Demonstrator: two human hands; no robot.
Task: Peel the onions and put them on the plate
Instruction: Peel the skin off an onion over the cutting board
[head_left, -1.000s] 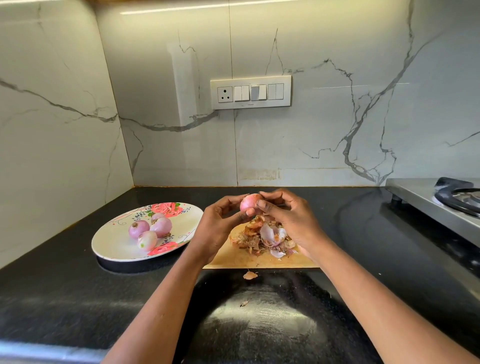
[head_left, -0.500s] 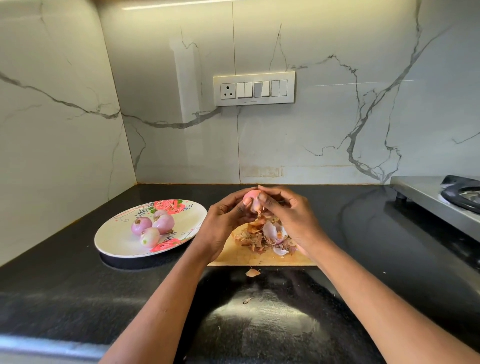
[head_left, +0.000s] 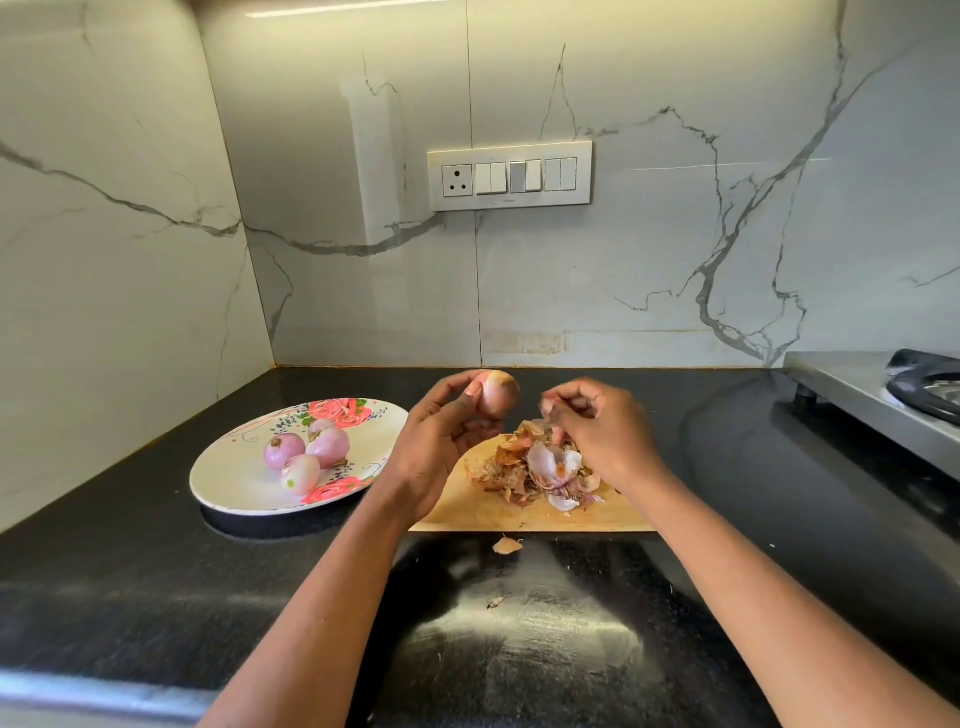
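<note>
Mid-peel on one onion (head_left: 497, 393). Left hand (head_left: 441, 441) grips it in thumb and fingertips, raised above the near-left corner of the cutting board (head_left: 519, 514). It looks mostly bare, with a brownish patch on the right side, possibly skin left; hard to be sure.

Right hand (head_left: 597, 426) sits just beside the onion, not touching it, over the peel pile (head_left: 540, 467). Fingers are curled and seem to pinch a scrap of skin at the tips, but it's blurred, so I can't say for certain.

Four peeled onions (head_left: 306, 452) already sit clustered on the floral plate (head_left: 234, 488), left of the board on the black surface (head_left: 156, 597). A stray peel flake (head_left: 506, 545) lies just in front of the board.

Step, as I read it: stripping the last skin and dropping the scrap on the pile.

Next move needs:
- right hand to release the scrap
- a check of the brown patch, and another peel if it's skin
- left hand to carry the onion left and set it on open plate area, gently, since round onions roll.
</note>
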